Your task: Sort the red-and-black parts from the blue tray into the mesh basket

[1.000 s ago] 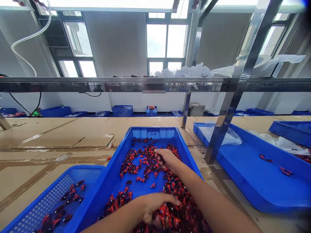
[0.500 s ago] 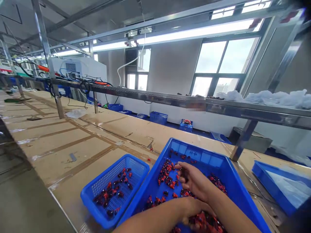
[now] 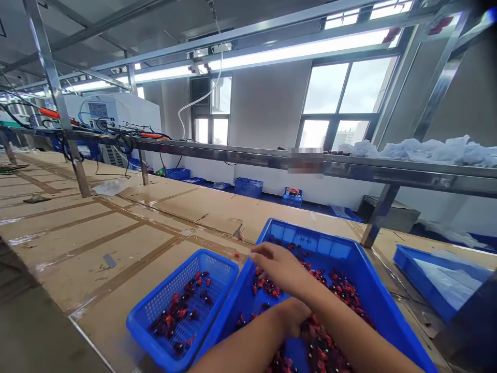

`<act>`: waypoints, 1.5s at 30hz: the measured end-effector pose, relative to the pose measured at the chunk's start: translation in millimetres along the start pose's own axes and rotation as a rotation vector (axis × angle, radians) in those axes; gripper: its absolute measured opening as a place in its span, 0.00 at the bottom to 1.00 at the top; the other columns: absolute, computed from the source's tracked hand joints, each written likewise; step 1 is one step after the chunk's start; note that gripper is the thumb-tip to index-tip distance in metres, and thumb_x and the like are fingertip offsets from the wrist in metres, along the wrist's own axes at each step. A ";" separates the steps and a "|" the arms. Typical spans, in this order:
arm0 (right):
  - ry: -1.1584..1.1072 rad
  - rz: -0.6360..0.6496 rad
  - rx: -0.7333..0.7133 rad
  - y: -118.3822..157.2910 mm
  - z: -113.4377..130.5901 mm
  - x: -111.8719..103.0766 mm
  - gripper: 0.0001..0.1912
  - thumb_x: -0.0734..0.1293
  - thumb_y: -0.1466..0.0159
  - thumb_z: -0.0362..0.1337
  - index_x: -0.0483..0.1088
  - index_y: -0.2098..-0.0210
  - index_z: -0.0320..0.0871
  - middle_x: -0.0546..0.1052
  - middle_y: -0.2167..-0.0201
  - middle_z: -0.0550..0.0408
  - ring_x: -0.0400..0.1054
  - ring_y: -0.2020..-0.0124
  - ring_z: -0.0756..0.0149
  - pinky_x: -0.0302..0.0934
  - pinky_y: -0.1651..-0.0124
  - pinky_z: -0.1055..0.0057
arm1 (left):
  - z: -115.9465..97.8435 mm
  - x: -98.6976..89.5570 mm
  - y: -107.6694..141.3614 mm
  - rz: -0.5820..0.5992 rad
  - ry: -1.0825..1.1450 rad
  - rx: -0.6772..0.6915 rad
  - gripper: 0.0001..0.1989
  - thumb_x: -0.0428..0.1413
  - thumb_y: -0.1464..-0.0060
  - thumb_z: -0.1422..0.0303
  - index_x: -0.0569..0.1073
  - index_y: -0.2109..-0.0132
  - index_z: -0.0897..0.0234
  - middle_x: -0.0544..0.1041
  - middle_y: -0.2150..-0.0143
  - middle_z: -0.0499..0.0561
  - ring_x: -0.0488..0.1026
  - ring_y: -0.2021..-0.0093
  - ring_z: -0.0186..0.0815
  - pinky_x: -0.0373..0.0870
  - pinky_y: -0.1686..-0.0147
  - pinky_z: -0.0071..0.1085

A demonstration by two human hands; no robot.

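The person's right hand (image 3: 281,267) reaches over the middle of a blue plastic tray (image 3: 338,250) — fingers loosely curved and slightly apart, their tips just over a scatter of small red-and-black pieces (image 3: 267,287); it appears open, with nothing visible in its grip. The left hand (image 3: 292,316) sits lower in the same tray, curled downward beside the thicker heap of pieces near the tray's near end; whether it grips any of them cannot be told from this view. The pieces lie inside the tray, scattered thinly around the middle and more densely along its far right side and near end, with blue floor showing between them.

Just left of the tray, almost touching it, stands a blue mesh basket (image 3: 166,295) holding more of the same pieces; one stray piece (image 3: 236,255) lies on the cardboard-covered workbench (image 3: 155,207) just beyond the gap between them. Well to the right of the tray sits a shallow blue tray (image 3: 435,277) lined with clear plastic; beyond the tray, a steel rail (image 3: 233,158) crosses the bench, with bunched plastic film (image 3: 438,151) on it.
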State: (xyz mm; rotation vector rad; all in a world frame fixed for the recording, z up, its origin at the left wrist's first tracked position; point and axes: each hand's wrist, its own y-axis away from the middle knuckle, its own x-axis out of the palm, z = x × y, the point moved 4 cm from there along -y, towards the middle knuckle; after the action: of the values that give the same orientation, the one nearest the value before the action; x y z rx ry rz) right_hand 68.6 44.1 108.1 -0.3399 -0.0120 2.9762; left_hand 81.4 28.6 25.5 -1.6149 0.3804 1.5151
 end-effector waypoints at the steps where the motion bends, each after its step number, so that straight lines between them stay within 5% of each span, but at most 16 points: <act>1: 0.114 -0.121 -0.133 13.4 4.1 -23.1 0.08 0.69 0.42 0.41 0.75 0.65 0.45 0.77 0.67 0.54 0.69 0.67 0.63 0.61 0.66 0.71 | -0.5 5.7 -1.8 0.097 0.254 -0.061 0.20 0.49 0.37 0.60 0.78 0.69 0.67 0.70 0.82 0.44 0.64 0.84 0.26 0.74 0.71 0.34; 3: 0.309 -0.347 -0.241 41.7 2.9 -64.5 0.07 0.67 0.40 0.42 0.75 0.65 0.46 0.77 0.69 0.55 0.68 0.67 0.61 0.60 0.64 0.69 | -4.3 17.1 -4.8 0.321 0.782 -0.155 0.22 0.49 0.39 0.55 0.76 0.71 0.65 0.71 0.81 0.46 0.69 0.82 0.29 0.69 0.81 0.24; 6: 0.396 -0.521 -0.185 74.7 -21.5 -103.4 0.09 0.65 0.38 0.44 0.74 0.66 0.47 0.76 0.72 0.56 0.67 0.71 0.61 0.58 0.68 0.68 | -10.1 25.0 -7.3 0.592 1.341 -0.231 0.24 0.45 0.40 0.52 0.74 0.70 0.65 0.73 0.77 0.49 0.68 0.83 0.27 0.60 0.87 0.19; 9: 0.402 -0.577 -0.189 91.1 -54.5 -115.2 0.08 0.69 0.42 0.42 0.74 0.64 0.47 0.75 0.71 0.55 0.66 0.72 0.61 0.59 0.68 0.67 | -11.9 27.3 -5.7 0.795 1.744 -0.377 0.22 0.49 0.46 0.50 0.71 0.70 0.65 0.69 0.78 0.47 0.63 0.84 0.24 0.53 0.89 0.15; 12: 0.351 -0.558 -0.188 94.1 -80.3 -115.5 0.18 0.72 0.45 0.41 0.72 0.55 0.48 0.74 0.66 0.53 0.65 0.73 0.62 0.60 0.69 0.66 | -12.8 26.8 -2.7 0.890 1.976 -0.555 0.19 0.56 0.51 0.52 0.69 0.71 0.66 0.65 0.81 0.43 0.61 0.86 0.23 0.50 0.91 0.14; 17: 0.250 -0.485 -0.138 94.1 -96.6 -121.8 0.26 0.72 0.44 0.45 0.66 0.48 0.48 0.73 0.62 0.52 0.68 0.71 0.63 0.63 0.70 0.66 | -9.3 18.3 -3.9 0.795 2.194 -0.776 0.19 0.59 0.51 0.53 0.71 0.67 0.68 0.71 0.78 0.45 0.64 0.84 0.22 0.53 0.92 0.13; 24: 0.205 -0.374 -0.101 93.0 -99.8 -122.1 0.12 0.70 0.43 0.40 0.71 0.59 0.46 0.76 0.69 0.55 0.70 0.70 0.63 0.64 0.68 0.69 | -7.5 6.7 -5.2 0.742 2.304 -0.863 0.18 0.61 0.51 0.56 0.70 0.67 0.68 0.70 0.78 0.46 0.65 0.84 0.22 0.55 0.92 0.14; 32: 0.353 -0.534 -0.254 101.6 -76.8 -121.2 0.05 0.68 0.41 0.38 0.72 0.64 0.46 0.77 0.70 0.56 0.71 0.71 0.63 0.64 0.68 0.69 | -13.1 10.3 -1.7 0.700 2.344 -0.895 0.18 0.63 0.52 0.57 0.71 0.65 0.68 0.72 0.75 0.47 0.65 0.84 0.23 0.56 0.93 0.15; 36: 0.372 -0.614 -0.381 111.9 -62.9 -119.6 0.03 0.67 0.41 0.35 0.68 0.66 0.45 0.78 0.62 0.53 0.73 0.63 0.61 0.66 0.58 0.68 | -13.5 6.2 -0.3 0.692 2.370 -0.908 0.17 0.63 0.52 0.59 0.72 0.63 0.68 0.73 0.73 0.47 0.66 0.84 0.23 0.57 0.93 0.15; 45: 0.584 -0.590 -0.449 119.0 -57.0 -113.0 0.05 0.66 0.40 0.32 0.68 0.63 0.46 0.76 0.67 0.58 0.71 0.65 0.65 0.63 0.60 0.71 | -16.8 -1.0 3.9 0.707 2.363 -0.909 0.17 0.63 0.52 0.58 0.71 0.64 0.68 0.75 0.75 0.49 0.69 0.83 0.25 0.57 0.93 0.14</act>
State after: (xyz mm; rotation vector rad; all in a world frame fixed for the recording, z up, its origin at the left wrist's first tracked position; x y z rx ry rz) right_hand 173.3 -90.5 75.0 -1.0343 -0.6023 2.1758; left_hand 89.4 13.5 23.0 -3.4446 1.6407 -1.0606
